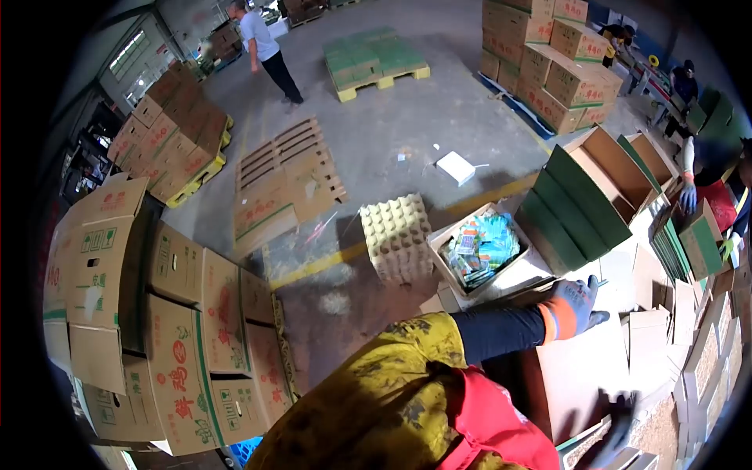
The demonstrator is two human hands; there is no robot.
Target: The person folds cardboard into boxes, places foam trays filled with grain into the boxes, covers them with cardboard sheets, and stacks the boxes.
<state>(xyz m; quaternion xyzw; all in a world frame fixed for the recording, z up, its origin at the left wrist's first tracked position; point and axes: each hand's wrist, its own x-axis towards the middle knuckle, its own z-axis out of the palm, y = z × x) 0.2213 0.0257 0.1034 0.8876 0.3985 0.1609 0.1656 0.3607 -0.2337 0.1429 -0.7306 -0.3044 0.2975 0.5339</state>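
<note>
My left hand (576, 305), in a grey glove with an orange cuff, reaches over the bright top of a cardboard box (580, 368). Its fingers are apart, and I see nothing held in it. Lower down, near the box's right edge, my right hand (615, 431) is dark and somewhat blurred, with its fingers spread. Beyond my left arm, an open carton (437, 249) holds blue and green packets (489, 243). A stack of pale egg trays (395, 235) stands beside that carton. Tall open green-and-brown cartons (572, 207) are just past my left hand.
Big printed cartons (180, 360) are piled at the left. A wooden pallet (282, 157) with flattened cardboard lies on the floor. More loaded pallets stand farther off. A person (266, 47) walks at the back; a co-worker's gloved hand (688, 197) touches cardboard at the right.
</note>
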